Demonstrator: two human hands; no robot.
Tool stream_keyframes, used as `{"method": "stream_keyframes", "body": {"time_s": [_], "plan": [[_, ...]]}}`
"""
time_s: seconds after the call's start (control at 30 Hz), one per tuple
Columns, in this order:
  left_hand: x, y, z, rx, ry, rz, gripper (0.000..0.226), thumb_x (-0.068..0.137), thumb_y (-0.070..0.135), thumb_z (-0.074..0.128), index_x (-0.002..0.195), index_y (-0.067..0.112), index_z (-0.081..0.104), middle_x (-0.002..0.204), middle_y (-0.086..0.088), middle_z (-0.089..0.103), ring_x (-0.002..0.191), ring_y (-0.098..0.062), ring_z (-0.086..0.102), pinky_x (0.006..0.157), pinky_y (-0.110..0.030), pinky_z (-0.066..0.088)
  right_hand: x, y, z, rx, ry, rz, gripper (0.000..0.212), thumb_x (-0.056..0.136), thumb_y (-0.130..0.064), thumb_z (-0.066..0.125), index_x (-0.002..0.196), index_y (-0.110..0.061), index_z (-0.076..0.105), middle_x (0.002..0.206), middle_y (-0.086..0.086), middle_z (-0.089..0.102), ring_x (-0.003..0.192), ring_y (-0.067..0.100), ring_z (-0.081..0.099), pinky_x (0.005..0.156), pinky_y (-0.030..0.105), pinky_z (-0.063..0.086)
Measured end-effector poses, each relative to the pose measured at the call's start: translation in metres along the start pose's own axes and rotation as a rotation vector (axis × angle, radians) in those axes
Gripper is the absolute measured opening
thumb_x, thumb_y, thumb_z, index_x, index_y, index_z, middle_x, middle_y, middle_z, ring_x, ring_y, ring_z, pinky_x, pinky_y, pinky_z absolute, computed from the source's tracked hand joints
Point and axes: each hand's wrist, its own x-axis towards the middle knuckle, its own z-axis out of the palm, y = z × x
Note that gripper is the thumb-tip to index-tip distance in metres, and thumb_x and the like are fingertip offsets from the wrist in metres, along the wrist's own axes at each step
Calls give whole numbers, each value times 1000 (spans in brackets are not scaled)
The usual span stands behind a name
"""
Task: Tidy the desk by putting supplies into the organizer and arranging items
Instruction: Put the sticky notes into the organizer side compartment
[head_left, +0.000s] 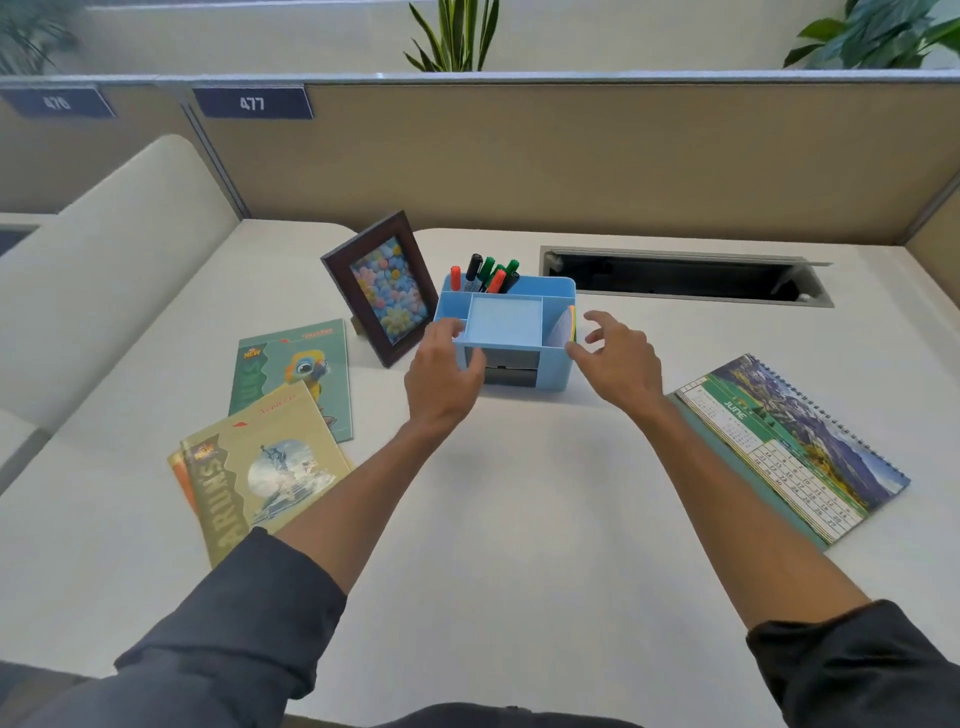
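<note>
**Both hands at the blue desk organizer**

At the far left of the white desk (519, 519) lies a yellow notebook (265, 467), overlapping an orange one (179, 475) beneath it, with a green notebook (293, 371) bearing a cartoon bird just behind. Next stands a dark wooden picture frame (379, 286) holding a pastel flower picture, upright and tilted back, just beside the organizer's left wall.

The left hand (441, 371) holds the blue organizer (511, 325) at its near left corner, thumb hooked over the rim and fingers curled against the front face. The organizer stands in the middle of the desk, toward the back. Its rear compartment holds upright markers (485, 275) with red, green and black caps; the large middle compartment shows only its blue floor; a stack of coloured sticky notes (569, 325) stands on edge in the right compartment.

The right hand (618, 358) is at the organizer's right wall, fingers spread and loosely curved, thumb tip touching or nearly touching the near right corner; actual contact cannot be told.

Farther right, a spiral-bound desk calendar (789, 447) showing June lies flat. Behind it, a cable hatch (680, 275) in the desk stands open.
</note>
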Motion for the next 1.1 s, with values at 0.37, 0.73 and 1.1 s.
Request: {"method": "stream_keyframes", "body": {"time_s": [0.37,0.73,1.1], "plan": [[9,-28,-7,82,-148,-141,41,90,33,61,128,22,51,130,-4,52,113,-19,52,83,-29,45,-4,0,22,-4,-39,-21,54,86,-43,68,129,-24,43,131,6,62,93,24,68,72,37,54],[23,-29,-9,64,-177,-155,25,93,31,58,114,18,52,116,-3,64,99,-20,63,78,-34,57,-5,8,33,7,109,-83,40,84,-42,72,108,-16,52,113,8,70,88,29,71,69,39,53],[29,-34,-7,132,-206,-102,23,88,28,66,105,18,54,107,-4,68,90,-21,63,79,-39,58,-4,10,44,-24,148,-154,37,85,-40,71,108,-11,66,101,10,74,82,25,70,62,28,43]]}}
